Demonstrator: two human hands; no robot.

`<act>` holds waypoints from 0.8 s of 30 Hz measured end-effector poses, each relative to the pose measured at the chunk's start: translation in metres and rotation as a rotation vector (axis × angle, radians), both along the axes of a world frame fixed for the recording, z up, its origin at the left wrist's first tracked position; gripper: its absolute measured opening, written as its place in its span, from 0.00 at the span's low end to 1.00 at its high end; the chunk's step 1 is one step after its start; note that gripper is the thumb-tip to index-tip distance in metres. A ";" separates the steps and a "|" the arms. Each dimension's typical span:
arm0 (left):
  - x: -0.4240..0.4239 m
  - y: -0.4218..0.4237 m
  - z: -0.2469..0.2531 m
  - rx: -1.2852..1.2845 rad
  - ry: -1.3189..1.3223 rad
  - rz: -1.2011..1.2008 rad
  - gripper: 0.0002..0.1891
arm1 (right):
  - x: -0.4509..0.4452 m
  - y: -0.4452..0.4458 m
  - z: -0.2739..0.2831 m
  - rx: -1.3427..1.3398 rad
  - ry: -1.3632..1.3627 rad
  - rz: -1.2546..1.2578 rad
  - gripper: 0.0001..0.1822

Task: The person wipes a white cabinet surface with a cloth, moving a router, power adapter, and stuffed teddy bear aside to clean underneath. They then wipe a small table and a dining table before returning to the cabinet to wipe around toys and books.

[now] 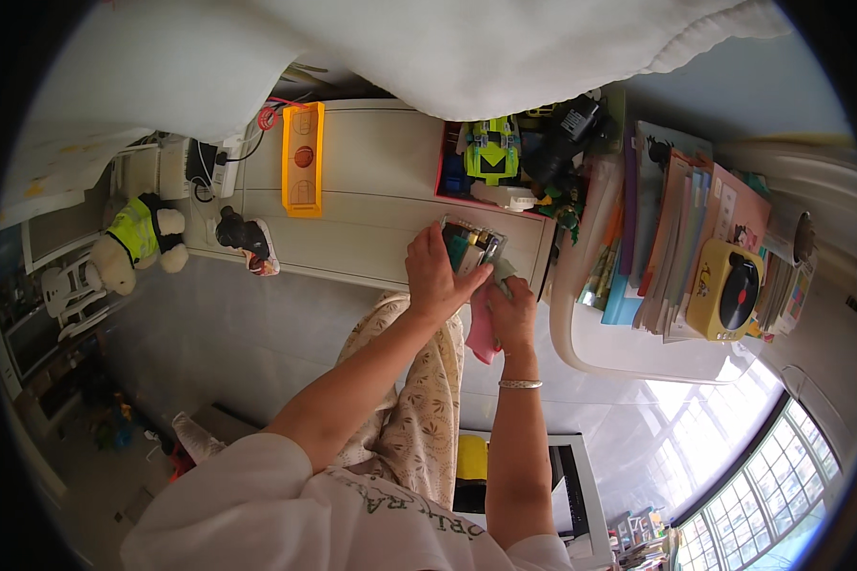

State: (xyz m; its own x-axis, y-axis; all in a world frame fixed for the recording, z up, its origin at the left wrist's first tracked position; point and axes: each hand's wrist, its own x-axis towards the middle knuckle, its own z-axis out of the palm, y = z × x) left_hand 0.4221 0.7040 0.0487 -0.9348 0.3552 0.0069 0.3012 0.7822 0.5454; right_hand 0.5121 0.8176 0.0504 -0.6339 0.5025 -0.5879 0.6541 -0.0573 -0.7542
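Note:
My left hand (432,275) grips the left side of a small clear box (475,246) filled with small items, near the front edge of the white tabletop (371,246). My right hand (512,307) holds a pink and pale green cloth (484,321) against the box's near right corner; the pink part hangs down past the table edge. Just behind the box stands a red-rimmed bin (496,203) holding a lime-green toy vehicle (492,153) and a black bottle-like object (564,139). The underside of the box is hidden.
On the left of the table lie a yellow basketball toy tray (303,160), a dark figurine (241,232) and a plush toy in a vest (139,235). Books (675,228) and a yellow record-player-shaped device (725,289) fill the right side. A white curtain (471,57) hangs behind.

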 end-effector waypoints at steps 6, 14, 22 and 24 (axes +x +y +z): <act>0.005 0.052 -0.005 0.114 -0.045 0.081 0.51 | -0.014 0.059 0.005 0.088 -0.022 -0.012 0.11; -0.005 0.029 0.007 0.135 -0.142 0.075 0.48 | -0.005 0.041 0.012 0.235 0.111 -0.161 0.10; -0.099 -0.103 0.016 -0.080 0.132 0.343 0.44 | 0.018 -0.082 0.076 -0.086 0.125 -0.201 0.16; -0.130 -0.135 0.006 -0.221 0.151 0.391 0.46 | 0.006 -0.119 0.066 -0.047 0.119 0.029 0.15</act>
